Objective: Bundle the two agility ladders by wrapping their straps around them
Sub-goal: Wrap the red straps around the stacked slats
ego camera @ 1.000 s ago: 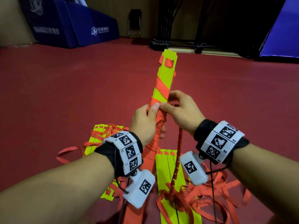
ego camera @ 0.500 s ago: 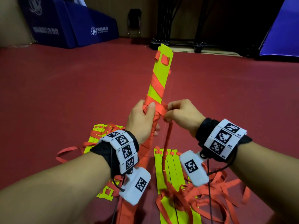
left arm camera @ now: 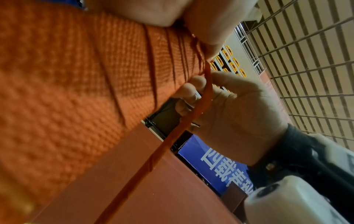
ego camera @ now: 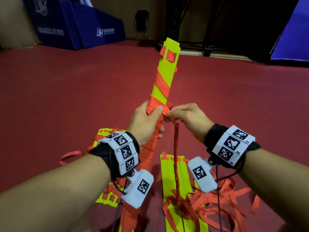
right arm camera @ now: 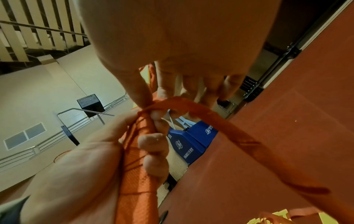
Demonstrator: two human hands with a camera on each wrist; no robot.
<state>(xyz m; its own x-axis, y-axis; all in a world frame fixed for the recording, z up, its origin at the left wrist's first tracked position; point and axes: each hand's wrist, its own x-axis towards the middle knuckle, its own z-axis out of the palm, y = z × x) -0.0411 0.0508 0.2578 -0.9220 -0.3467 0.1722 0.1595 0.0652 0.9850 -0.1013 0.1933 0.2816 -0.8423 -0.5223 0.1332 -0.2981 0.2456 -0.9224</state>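
A stack of yellow-green ladder rungs [ego camera: 165,77] stands tilted up from the floor, its lower half wound in orange strap [ego camera: 151,148]. My left hand [ego camera: 147,121] grips the wrapped stack, thumb pressing on the top wrap. My right hand [ego camera: 185,118] pinches the free orange strap [ego camera: 175,156] right beside the stack; the strap hangs down to a tangle on the floor. In the left wrist view the strap [left arm camera: 193,115] crosses my right hand [left arm camera: 235,115]. In the right wrist view the strap [right arm camera: 226,125] runs out from my fingertips beside the bundle [right arm camera: 139,174].
A second group of yellow-green rungs [ego camera: 172,178] lies flat on the red floor under a loose orange strap tangle [ego camera: 209,203]. More rungs [ego camera: 103,134] lie behind my left wrist. Blue padded blocks [ego camera: 80,29] and a dark metal frame [ego camera: 192,30] stand at the far wall.
The bundle has swung a little to the left. My right hand has come round from behind it to its right side and pulled the free strap taut there.
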